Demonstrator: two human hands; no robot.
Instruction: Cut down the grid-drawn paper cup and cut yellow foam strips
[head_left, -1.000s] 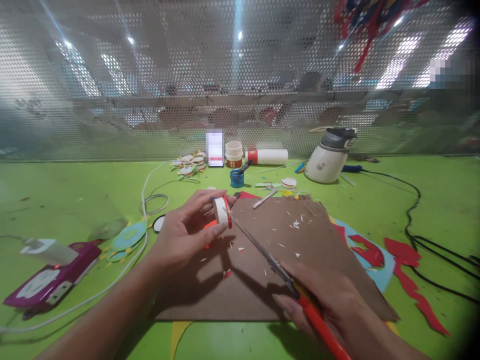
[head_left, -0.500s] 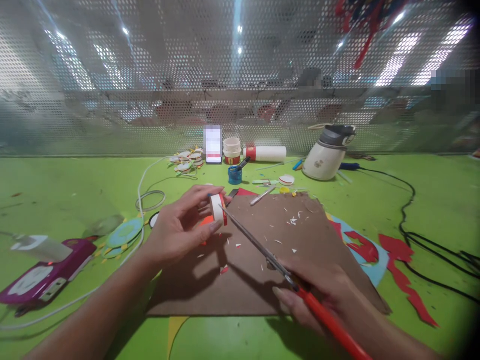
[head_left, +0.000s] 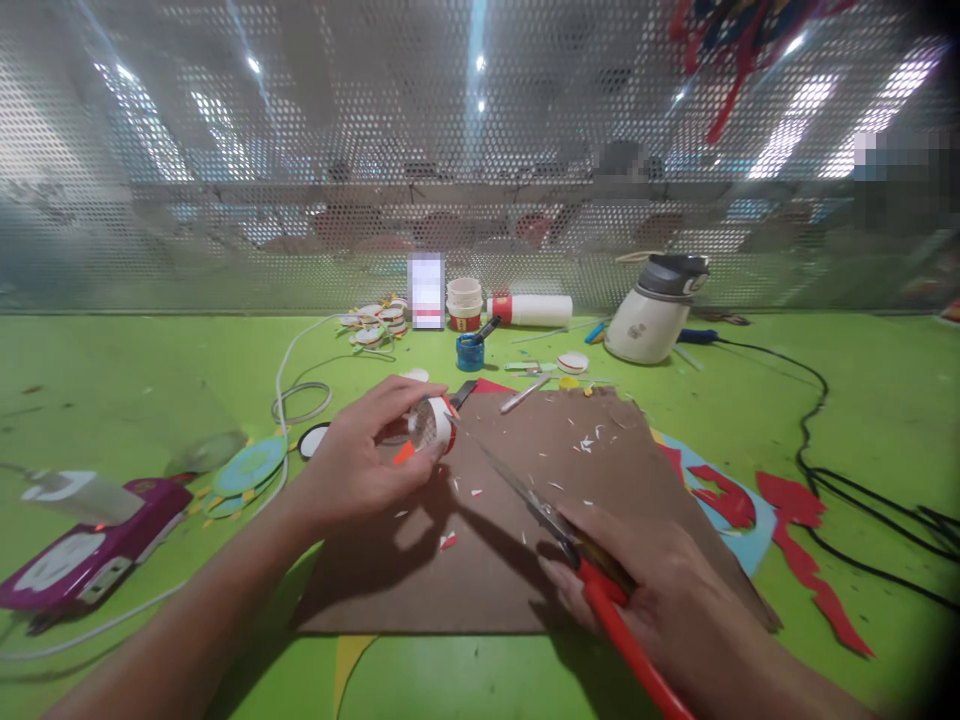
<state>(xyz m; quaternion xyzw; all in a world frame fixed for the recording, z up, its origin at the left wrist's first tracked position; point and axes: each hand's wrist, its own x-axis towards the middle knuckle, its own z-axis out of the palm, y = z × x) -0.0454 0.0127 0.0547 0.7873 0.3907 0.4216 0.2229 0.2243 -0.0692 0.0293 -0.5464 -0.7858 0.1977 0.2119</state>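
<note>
Holding red-and-white paper ring (head_left: 443, 424): left hand (head_left: 367, 445), narrow grip. Right hand (head_left: 656, 565): closed round red-handled scissors (head_left: 551, 520), tips far-left near ring. Underneath: brown cardboard sheet (head_left: 630, 470), paper scraps (head_left: 448, 541).

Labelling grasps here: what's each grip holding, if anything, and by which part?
Left grip: the white-and-red ring, by its outer wall, fingers above, thumb below. Right grip: the scissors, by the red handles.

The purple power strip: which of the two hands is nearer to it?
Left. The left hand is to the right of the power strip; the right hand, gripping scissors, is much farther right.
</note>
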